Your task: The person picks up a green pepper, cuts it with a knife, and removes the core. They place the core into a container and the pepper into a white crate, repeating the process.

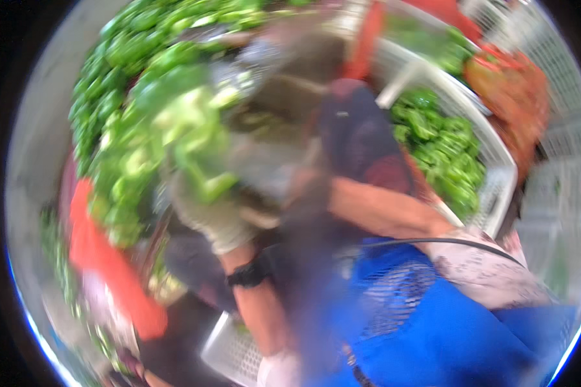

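My left hand [213, 209], in a pale glove with a dark watch above it, is at the near edge of a big heap of green peppers [119, 64]. Against its palm and fingers lies a bunch of lighter green peppers [190, 126], smeared by motion; the hand looks closed round them, its thumb to the right. From the right, my bare forearm reaches across to my right hand [308, 184]. Blur hides its fingers, so whether it holds anything does not show. Greyish, shiny material [261, 161] lies between the two hands, too blurred to name.
A white crate [507, 171] of green peppers stands on the right, beside an orange-red bag [510, 90]. Another white crate [235, 351] is low, near my left forearm. A red strip [110, 264] edges the heap. At lower left shows another person's hand [132, 364].
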Demonstrator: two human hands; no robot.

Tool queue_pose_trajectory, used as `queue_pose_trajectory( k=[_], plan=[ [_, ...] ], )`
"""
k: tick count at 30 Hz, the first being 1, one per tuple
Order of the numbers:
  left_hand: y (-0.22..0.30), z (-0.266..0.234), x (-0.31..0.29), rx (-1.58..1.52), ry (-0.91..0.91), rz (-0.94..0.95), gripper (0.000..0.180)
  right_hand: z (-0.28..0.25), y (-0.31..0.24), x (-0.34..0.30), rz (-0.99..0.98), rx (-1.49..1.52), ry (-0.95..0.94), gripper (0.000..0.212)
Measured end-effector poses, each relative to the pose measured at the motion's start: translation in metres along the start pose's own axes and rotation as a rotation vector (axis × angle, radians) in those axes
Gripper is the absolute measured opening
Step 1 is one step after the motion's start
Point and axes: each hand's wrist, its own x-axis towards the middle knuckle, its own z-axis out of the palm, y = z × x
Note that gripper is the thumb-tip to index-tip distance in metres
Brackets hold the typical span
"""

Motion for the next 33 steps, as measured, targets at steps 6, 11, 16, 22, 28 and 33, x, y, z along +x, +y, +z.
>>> queue_pose_trajectory(
  k=[6,11,16,22,28,33],
  plan=[
    [0.024,0.014,0.029,-0.608,0.237,-0.402,0.045,-0.015,0.003,-0.043,-0.323,0.324,0.203,0.034],
    [-0.011,0.037,0.021,0.475,-0.340,0.181,0.045,-0.044,-0.051,-0.113,-0.499,0.123,0.336,0.034],
    [0.011,0.033,0.039,0.221,0.020,-0.429,0.042,-0.083,-0.147,-0.212,-0.616,-0.955,0.575,0.035],
    [-0.056,0.004,0.078,0.235,-0.071,-0.543,0.057,-0.204,-0.153,-0.312,0.326,-1.922,0.571,0.037],
    [-0.130,-0.036,0.158,0.753,-0.361,-0.387,0.086,-0.223,-0.059,-0.339,0.688,-1.621,0.270,0.040],
    [-0.148,-0.028,0.165,1.172,-0.562,0.084,0.058,-0.281,-0.040,-0.479,1.077,-1.744,0.192,0.034]
  ],
)
